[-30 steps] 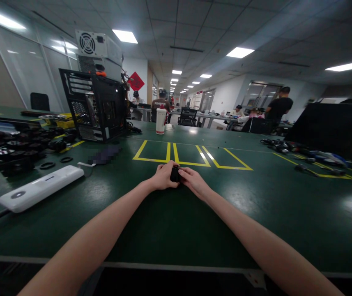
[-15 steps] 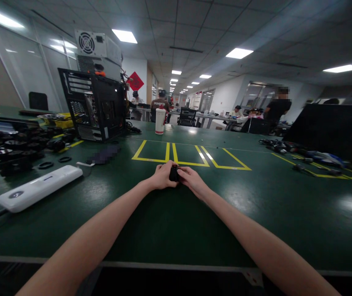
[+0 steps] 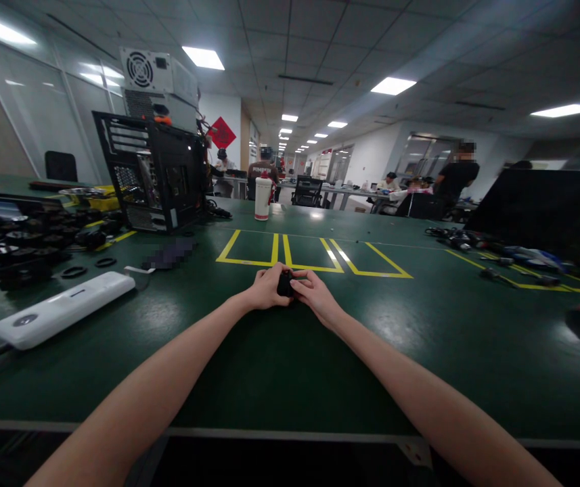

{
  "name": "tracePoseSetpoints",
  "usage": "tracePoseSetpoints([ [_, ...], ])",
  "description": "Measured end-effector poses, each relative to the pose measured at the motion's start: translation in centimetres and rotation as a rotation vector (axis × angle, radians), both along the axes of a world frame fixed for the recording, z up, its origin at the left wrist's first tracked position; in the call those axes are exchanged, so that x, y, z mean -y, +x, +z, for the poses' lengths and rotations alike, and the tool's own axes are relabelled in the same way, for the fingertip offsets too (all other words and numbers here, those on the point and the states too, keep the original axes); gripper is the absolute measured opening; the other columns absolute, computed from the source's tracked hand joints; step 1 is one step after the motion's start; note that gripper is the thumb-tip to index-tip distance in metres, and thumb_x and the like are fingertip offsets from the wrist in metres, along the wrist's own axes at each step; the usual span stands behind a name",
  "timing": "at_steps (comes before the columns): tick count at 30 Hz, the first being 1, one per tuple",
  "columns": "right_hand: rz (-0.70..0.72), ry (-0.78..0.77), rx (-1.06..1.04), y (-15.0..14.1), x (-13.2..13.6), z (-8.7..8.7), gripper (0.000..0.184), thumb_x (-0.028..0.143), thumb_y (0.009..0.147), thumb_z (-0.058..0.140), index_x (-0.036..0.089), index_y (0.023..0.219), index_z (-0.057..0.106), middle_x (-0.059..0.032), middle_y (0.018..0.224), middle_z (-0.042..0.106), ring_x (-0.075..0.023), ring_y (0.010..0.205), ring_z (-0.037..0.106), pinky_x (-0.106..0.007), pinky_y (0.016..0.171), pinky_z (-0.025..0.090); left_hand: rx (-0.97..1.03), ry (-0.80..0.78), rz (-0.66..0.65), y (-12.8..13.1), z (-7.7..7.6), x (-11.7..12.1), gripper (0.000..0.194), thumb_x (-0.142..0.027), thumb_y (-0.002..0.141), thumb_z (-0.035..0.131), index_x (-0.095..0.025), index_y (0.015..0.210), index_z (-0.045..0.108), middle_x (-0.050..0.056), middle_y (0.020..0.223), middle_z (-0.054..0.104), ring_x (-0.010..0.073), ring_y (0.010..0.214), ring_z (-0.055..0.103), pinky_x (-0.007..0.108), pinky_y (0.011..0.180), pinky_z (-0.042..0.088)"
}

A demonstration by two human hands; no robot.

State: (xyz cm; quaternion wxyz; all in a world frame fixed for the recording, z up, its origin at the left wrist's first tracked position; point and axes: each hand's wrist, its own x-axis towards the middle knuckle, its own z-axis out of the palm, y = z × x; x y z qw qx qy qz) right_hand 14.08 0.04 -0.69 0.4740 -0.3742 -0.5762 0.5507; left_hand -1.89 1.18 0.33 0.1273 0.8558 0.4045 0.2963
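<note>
Small black object (image 3: 284, 284) between both hands' fingers (image 3: 308, 279) — above green tabletop (image 3: 290, 379).

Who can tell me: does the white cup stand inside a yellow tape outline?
No, the white cup stands on the green table beyond the yellow outlines.

Green table (image 3: 290, 379); black chair (image 3: 308, 191) beyond; bright ceiling panels (image 3: 203, 58).
</note>
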Motion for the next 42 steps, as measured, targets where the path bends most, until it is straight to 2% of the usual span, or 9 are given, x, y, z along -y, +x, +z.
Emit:
tracePoseSetpoints([
  [3,0.021,-0.052,-0.033,-0.1,-0.4,0.1,0.033,0.03,0.063,0.064,0.02,0.091,0.051,-0.0027,0.089,0.058,-0.0159,0.086,0.055,-0.036,0.081,0.042,0.002,-0.002,0.015,0.0,-0.2,-0.2,0.058,-0.034,0.059,0.062,-0.022,0.107,0.034,0.003,0.104,0.048,0.0235,0.101,0.047,0.041,0.093,0.024],
  [8,0.068,0.076,-0.017,0.3,0.2,0.3,0.037,0.022,0.056,0.07,0.02,0.089,0.051,-0.0023,0.095,0.058,-0.0162,0.095,0.053,-0.034,0.088,0.039,0.007,-0.033,0.012,0.0,0.0,-0.2,0.058,-0.031,0.059,0.061,-0.022,0.108,0.033,0.003,0.105,0.049,0.0232,0.101,0.047,0.04,0.094,0.023],
  [15,-0.025,0.004,-0.023,-0.1,0.0,0.2,0.027,0.034,0.067,0.06,0.02,0.087,0.05,-0.0016,0.081,0.058,-0.0163,0.083,0.056,-0.037,0.079,0.043,0.017,-0.048,0.016,0.1,0.2,0.0,0.058,-0.034,0.059,0.062,-0.022,0.108,0.034,0.004,0.106,0.049,0.024,0.102,0.047,0.041,0.095,0.023],
  [20,-0.004,-0.037,-0.002,-0.2,-0.5,0.2,0.029,0.032,0.067,0.06,0.017,0.091,0.053,-0.005,0.094,0.057,-0.0172,0.091,0.054,-0.036,0.083,0.042,0.014,-0.08,0.003,0.0,0.4,0.0,0.057,-0.034,0.059,0.062,-0.023,0.108,0.034,0.003,0.106,0.049,0.0244,0.104,0.046,0.042,0.096,0.022],
  [25,0.062,0.093,0.023,0.2,0.4,0.4,0.031,0.021,0.064,0.061,0.019,0.093,0.051,-0.0035,0.104,0.055,-0.0161,0.098,0.052,-0.035,0.089,0.038,0.015,-0.128,-0.013,-0.3,0.5,-0.1,0.055,-0.034,0.06,0.061,-0.022,0.107,0.035,0.003,0.105,0.049,0.0239,0.101,0.048,0.043,0.096,0.023],
  [28,0.085,0.12,0.014,0.3,0.6,0.2,0.033,0.017,0.063,0.061,0.02,0.093,0.049,-0.0028,0.108,0.052,-0.0156,0.097,0.053,-0.035,0.089,0.039,0.003,-0.163,0.007,-0.3,0.7,0.0,0.056,-0.034,0.06,0.061,-0.021,0.108,0.035,0.004,0.105,0.049,0.0252,0.099,0.049,0.044,0.094,0.026],
  [35,-0.029,0.086,0.071,-0.3,-0.3,-0.2,0.029,0.012,0.059,0.06,0.017,0.086,0.049,-0.0024,0.093,0.057,-0.0144,0.088,0.055,-0.033,0.085,0.04,0.045,-0.282,0.01,-0.6,0.4,-1.1,0.057,-0.035,0.059,0.062,-0.017,0.108,0.039,0.008,0.104,0.05,0.0241,0.094,0.05,0.038,0.083,0.039],
  [39,-0.054,0.124,0.177,-0.3,-0.2,-0.1,0.03,0.019,0.065,0.057,0.017,0.094,0.05,-0.0031,0.094,0.058,-0.0142,0.09,0.055,-0.031,0.084,0.04,0.072,-0.387,-0.014,-1.1,-0.2,-2.1,0.06,-0.043,0.062,0.06,-0.015,0.11,0.039,0.008,0.103,0.05,0.022,0.089,0.052,0.034,0.075,0.043],
  [42,-0.128,0.139,0.325,0.0,-0.2,-0.1,0.029,0.028,0.071,0.053,0.017,0.098,0.052,-0.0042,0.095,0.059,-0.015,0.089,0.055,-0.032,0.083,0.041,0.05,-0.382,0.009,-1.1,-0.2,-2.0,0.059,-0.046,0.063,0.058,-0.017,0.11,0.04,0.008,0.104,0.049,0.0228,0.093,0.049,0.034,0.078,0.042],
])
